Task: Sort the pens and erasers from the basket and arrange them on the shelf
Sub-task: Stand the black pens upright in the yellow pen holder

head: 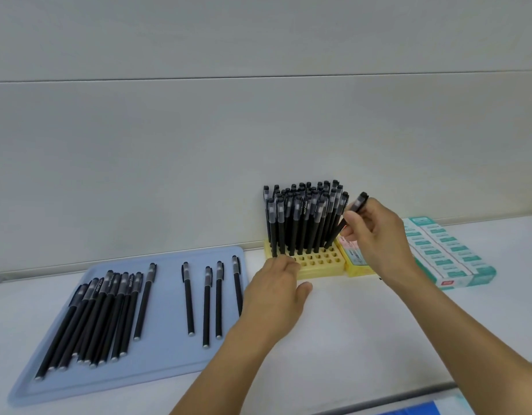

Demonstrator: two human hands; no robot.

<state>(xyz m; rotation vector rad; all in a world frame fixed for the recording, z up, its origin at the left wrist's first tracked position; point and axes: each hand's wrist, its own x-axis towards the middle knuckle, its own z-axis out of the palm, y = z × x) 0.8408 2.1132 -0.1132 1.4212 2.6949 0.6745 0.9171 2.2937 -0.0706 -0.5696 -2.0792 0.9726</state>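
Observation:
A yellow pen holder (321,266) with a grid of holes stands on the white shelf against the wall, with several black pens (303,217) upright in its back rows. My right hand (375,235) pinches one black pen (356,205), tilted, its lower end at the holder's right side. My left hand (276,292) rests with straight fingers on the holder's front left corner. A pale blue tray (168,366) at the left carries several loose black pens (109,313). Boxes of green and white erasers (447,253) lie in rows at the right.
A yellow box (356,262) sits between the holder and the erasers, partly hidden by my right hand. The shelf's front edge (408,393) runs along the bottom right, with something blue (423,410) below it.

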